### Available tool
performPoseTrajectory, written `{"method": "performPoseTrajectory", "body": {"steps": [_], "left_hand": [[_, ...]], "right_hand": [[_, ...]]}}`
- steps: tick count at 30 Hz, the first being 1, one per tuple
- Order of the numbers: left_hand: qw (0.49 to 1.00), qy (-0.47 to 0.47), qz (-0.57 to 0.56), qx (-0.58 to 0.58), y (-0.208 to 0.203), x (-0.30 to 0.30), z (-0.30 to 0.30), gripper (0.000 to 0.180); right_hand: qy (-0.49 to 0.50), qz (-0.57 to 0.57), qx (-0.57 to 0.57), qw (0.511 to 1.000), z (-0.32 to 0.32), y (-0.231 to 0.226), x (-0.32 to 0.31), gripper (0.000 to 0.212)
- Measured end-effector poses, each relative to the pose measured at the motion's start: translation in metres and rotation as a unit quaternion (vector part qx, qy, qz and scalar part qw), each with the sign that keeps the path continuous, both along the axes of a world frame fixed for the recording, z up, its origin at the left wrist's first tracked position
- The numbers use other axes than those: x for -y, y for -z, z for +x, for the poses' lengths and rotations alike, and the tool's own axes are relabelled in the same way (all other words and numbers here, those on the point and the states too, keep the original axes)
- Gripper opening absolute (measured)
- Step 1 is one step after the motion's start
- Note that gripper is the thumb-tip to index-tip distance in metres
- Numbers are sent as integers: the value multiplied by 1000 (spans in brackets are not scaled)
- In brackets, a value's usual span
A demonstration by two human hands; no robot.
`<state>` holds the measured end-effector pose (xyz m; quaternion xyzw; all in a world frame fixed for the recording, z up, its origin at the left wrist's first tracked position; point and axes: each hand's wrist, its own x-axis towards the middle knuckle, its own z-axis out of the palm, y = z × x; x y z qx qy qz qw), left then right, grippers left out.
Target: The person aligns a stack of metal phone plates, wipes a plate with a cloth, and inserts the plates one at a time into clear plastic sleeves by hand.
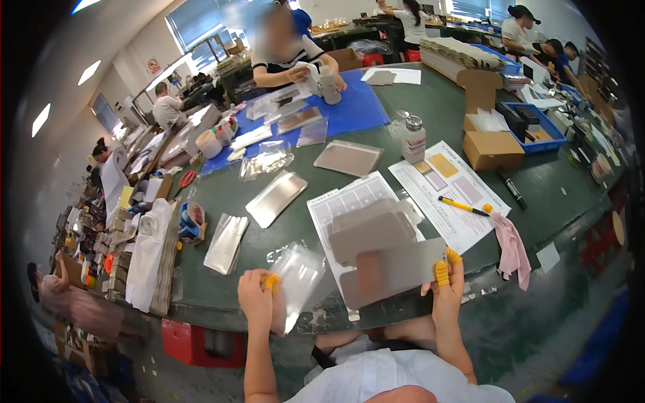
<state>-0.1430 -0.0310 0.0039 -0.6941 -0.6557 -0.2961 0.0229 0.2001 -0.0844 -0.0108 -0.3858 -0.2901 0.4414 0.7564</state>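
Observation:
Clear plastic bags are held at the table's near edge by my left hand, its fingers closed on their left side. My right hand grips the right end of a flat grey plate, tilted over the table edge. Yellow finger cots cover fingertips on both hands. Just beyond that plate, more grey plates lie overlapped on a printed sheet. Farther off are a silvery plate, a stack of shiny clear-wrapped pieces and a bagged plate.
A pump bottle stands behind a second printed sheet bearing a yellow pen. Rightward are a black marker, pink cloth, cardboard box and blue bin. Across the table, a person holds a bottle above a blue mat.

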Motion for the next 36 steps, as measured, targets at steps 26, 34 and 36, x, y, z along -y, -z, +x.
{"method": "performPoseTrajectory", "body": {"steps": [26,34,36], "left_hand": [[958,-88,61,268,-58,-11,-10,25],[984,-97,150,26,-59,-14,-24,19],[922,17,32,386,-43,-15,-38,28]], "right_hand": [[37,-10,-18,999,4,3,4,28],[45,11,-6,999,6,12,4,29],[61,14,-1,998,2,7,4,29]]}}
